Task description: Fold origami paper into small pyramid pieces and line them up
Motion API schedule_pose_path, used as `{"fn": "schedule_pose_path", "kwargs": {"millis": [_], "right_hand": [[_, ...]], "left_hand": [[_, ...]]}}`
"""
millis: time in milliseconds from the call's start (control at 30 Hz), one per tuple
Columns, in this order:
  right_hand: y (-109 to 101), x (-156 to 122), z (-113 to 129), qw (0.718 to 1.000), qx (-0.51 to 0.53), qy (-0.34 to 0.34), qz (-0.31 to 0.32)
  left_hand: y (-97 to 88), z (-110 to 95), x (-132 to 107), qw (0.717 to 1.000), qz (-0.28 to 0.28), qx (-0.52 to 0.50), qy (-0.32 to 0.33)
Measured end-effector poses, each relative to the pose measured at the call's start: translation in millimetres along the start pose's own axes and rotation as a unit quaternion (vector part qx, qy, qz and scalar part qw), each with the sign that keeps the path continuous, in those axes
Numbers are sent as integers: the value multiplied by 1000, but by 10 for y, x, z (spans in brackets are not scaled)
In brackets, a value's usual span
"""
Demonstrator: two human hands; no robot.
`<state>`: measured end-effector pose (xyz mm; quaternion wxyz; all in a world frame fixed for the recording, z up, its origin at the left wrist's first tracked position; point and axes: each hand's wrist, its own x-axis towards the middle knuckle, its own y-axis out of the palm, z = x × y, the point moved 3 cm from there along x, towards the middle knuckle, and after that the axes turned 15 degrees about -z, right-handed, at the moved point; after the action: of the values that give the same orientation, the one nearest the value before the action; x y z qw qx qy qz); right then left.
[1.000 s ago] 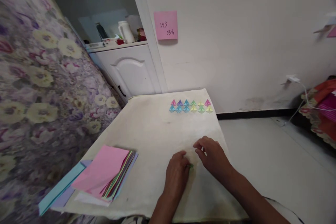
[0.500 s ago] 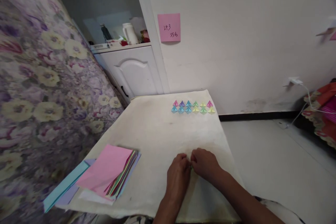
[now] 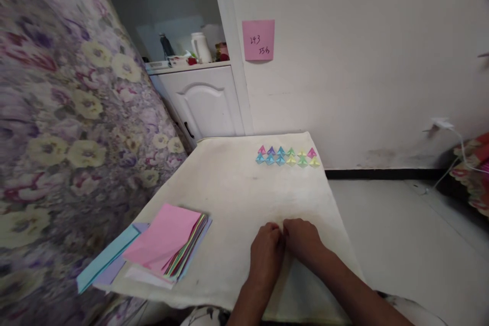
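Close together over the front right of the cloth-covered table (image 3: 229, 214), my left hand (image 3: 267, 252) and my right hand (image 3: 303, 239) meet at the fingertips. Both are closed, with fingers curled inward. Whatever they pinch is hidden behind the fingers and too small to make out. Beyond them, two rows of small folded paper pieces (image 3: 280, 160) in pink, purple, blue, green and yellow stand near the far right edge. To the left lies a stack of coloured paper (image 3: 168, 237) with a pink sheet on top.
Blue paper strips (image 3: 109, 257) stick out past the table's left edge, beside a floral curtain (image 3: 87, 112). A white cabinet (image 3: 206, 107) and a wall with a pink note (image 3: 259, 41) stand behind. A charger with a cable (image 3: 442, 123) is plugged in at right.
The whole view has shifted slightly, so things appear further right. My hands stay together, drawn closer at the fingertips; a small greenish bit that showed between them is now hidden.
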<state>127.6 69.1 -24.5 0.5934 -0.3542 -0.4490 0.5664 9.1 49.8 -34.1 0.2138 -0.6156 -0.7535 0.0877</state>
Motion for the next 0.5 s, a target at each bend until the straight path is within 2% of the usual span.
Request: {"fn": "schedule_pose_path", "kwargs": {"millis": [100,267,400,500], "right_hand": [[-106,-2,-81,1000,16,7,-18],[-255,7,-220,998,35,24,-41],[-270,0,-219,997,55,27,-50],[-252,-15,-199,996,64,23,-52]], "left_hand": [[-76,12,31,999,29,0,-17],[-246,15,102,1000,2,-1,-9],[-244,4,146,998,-15,54,4],[-200,7,175,996,-26,84,-10]]}}
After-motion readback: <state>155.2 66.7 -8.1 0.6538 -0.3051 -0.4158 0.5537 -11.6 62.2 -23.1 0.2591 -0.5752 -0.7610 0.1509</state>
